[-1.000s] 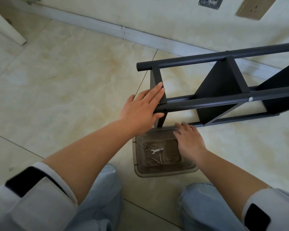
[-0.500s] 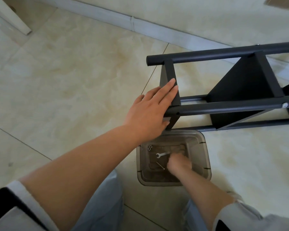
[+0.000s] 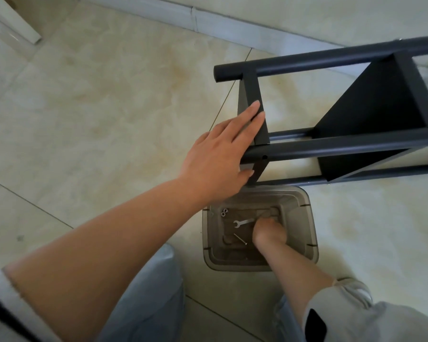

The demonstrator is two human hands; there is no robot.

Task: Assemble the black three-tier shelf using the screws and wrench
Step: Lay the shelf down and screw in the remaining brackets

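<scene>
Shelf frame [image 3: 331,149] lies on its side on the floor, partly built, one screw hole looking empty. Left hand [image 3: 220,156] steadies it with flat fingers; right hand [image 3: 269,230] reaches into the bin [image 3: 311,233] beside wrench [image 3: 242,222] and screw [image 3: 240,239], grip unclear.

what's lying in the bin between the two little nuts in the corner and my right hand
In the head view, the small silver wrench lies on the bin floor between the nuts and the right hand, its handle end reaching the fingers.
</scene>
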